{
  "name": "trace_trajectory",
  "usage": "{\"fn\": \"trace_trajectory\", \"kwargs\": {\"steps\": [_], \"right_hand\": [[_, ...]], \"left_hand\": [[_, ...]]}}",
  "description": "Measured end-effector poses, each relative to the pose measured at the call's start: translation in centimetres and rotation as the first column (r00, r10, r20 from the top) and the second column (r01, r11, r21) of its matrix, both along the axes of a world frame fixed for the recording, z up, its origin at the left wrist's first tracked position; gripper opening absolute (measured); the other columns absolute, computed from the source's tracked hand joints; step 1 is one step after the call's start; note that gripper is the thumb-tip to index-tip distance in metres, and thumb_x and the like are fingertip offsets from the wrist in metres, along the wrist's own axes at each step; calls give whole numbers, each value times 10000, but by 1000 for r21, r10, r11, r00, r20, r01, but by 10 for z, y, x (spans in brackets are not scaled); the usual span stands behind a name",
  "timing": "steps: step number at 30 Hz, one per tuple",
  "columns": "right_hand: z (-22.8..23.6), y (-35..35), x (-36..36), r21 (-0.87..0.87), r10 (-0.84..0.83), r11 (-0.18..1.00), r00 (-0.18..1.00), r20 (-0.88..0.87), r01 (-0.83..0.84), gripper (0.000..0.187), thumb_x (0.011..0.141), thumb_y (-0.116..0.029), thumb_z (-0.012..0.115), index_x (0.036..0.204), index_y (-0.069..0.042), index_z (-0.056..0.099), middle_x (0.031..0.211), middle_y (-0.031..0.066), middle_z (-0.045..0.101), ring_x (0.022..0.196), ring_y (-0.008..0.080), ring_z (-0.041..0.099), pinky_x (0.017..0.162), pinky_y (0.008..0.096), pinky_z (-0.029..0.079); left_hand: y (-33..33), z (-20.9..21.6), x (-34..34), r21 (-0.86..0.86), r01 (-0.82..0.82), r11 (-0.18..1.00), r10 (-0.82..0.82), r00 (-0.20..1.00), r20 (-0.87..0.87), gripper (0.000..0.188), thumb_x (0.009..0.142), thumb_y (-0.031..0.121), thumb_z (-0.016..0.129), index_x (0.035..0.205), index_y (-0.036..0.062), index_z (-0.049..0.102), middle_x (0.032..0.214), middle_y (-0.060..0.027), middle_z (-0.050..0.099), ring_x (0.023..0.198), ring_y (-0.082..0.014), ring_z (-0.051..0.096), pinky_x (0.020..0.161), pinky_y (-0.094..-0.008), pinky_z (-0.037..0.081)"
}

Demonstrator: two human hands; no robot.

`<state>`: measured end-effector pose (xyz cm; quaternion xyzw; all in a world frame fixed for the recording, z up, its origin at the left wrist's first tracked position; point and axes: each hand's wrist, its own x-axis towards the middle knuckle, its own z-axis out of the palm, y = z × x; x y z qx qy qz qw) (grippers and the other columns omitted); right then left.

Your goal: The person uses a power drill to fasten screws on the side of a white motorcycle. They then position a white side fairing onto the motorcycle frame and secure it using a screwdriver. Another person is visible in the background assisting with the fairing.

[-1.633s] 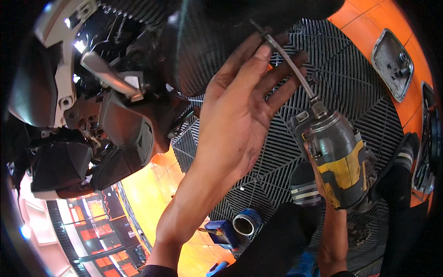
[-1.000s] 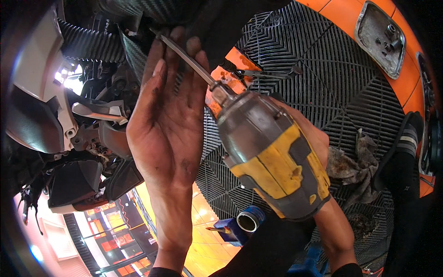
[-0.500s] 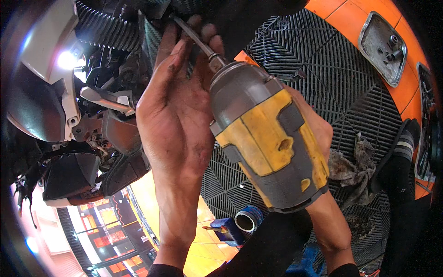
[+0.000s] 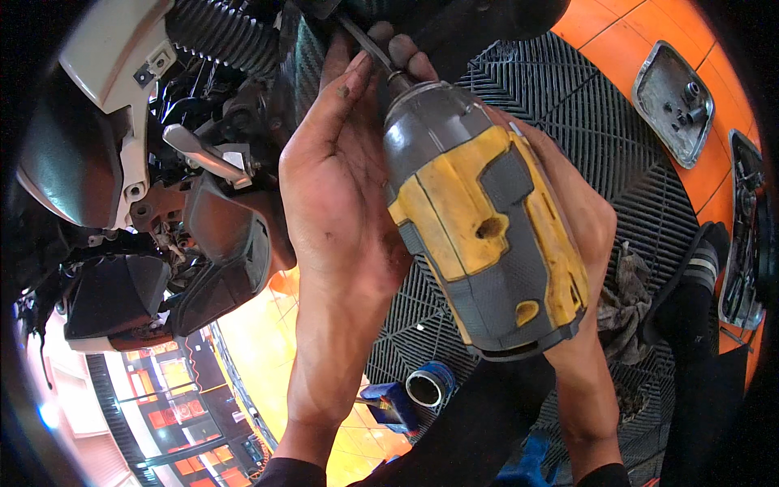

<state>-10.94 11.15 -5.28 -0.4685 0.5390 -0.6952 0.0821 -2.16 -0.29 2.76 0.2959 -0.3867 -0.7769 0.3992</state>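
A yellow and black cordless impact driver [image 4: 487, 219] fills the middle, pointing up and left. My right hand [image 4: 580, 195] is closed round its handle, mostly hidden behind the tool body. From the driver's nose a long metal bit [image 4: 367, 45] reaches up to the dark underside of a motorcycle panel, where its tip is hard to see. My left hand [image 4: 345, 187], palm up, has its thumb and curled fingers round the bit. Beside those fingers is a carbon-patterned panel [image 4: 300, 69].
The partly stripped motorcycle, with a ribbed black hose [image 4: 219, 36] and a metal footpeg [image 4: 203, 154], stands at left. Metal trays [image 4: 694, 150] of small parts lie on orange tiles at right. A grey rag [image 4: 629, 308], black mat [image 4: 568, 105] and blue can [image 4: 430, 383] are below.
The whole view has shifted, so motorcycle, hands and driver sit further right. The bit stays pointed at the panel's underside, with both hands keeping their holds.
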Motion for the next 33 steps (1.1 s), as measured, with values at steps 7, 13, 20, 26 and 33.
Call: {"fn": "trace_trajectory", "kwargs": {"steps": [7,13,20,26,33], "right_hand": [[2,3,4,121,36,992,998,43,-41,508,869,-137,747,1332,20,608,1244,143,702,1128,255,703,965,341,546],[-11,17,3,311,-55,945,986,-160,103,458,871,-92,757,1310,-19,647,1266,116,699,1163,255,679,1007,358,514],[-22,24,7,398,-39,905,959,-280,153,411,873,-36,763,1277,-53,691,1280,89,699,1188,254,661,1041,371,486],[-20,16,7,344,-89,923,967,-237,169,368,860,10,754,1223,-20,704,1247,106,710,1141,256,678,997,374,507],[-5,5,-2,256,-46,962,983,-176,91,419,806,-34,780,1206,17,667,1156,110,705,1049,215,685,920,336,523]], "left_hand": [[2,10,-3,141,-1,990,5,999,-34,331,1066,228,469,1273,23,625,1176,-151,718,1075,-266,704,955,-420,576],[7,6,-10,-39,4,999,-6,998,-66,294,1019,227,618,1237,37,671,1134,-97,750,983,-201,737,886,-354,607],[3,0,-3,4,-20,1000,20,1000,-15,256,1009,207,640,1212,55,667,1124,-70,739,1002,-179,714,912,-319,571],[-1,3,-6,-26,-49,998,50,997,58,233,991,268,670,1127,84,711,1045,-39,748,944,-160,709,879,-319,564],[-2,11,-9,102,-47,994,51,998,-39,283,993,130,667,1253,18,654,1115,-66,720,997,-153,683,899,-294,550]]}}
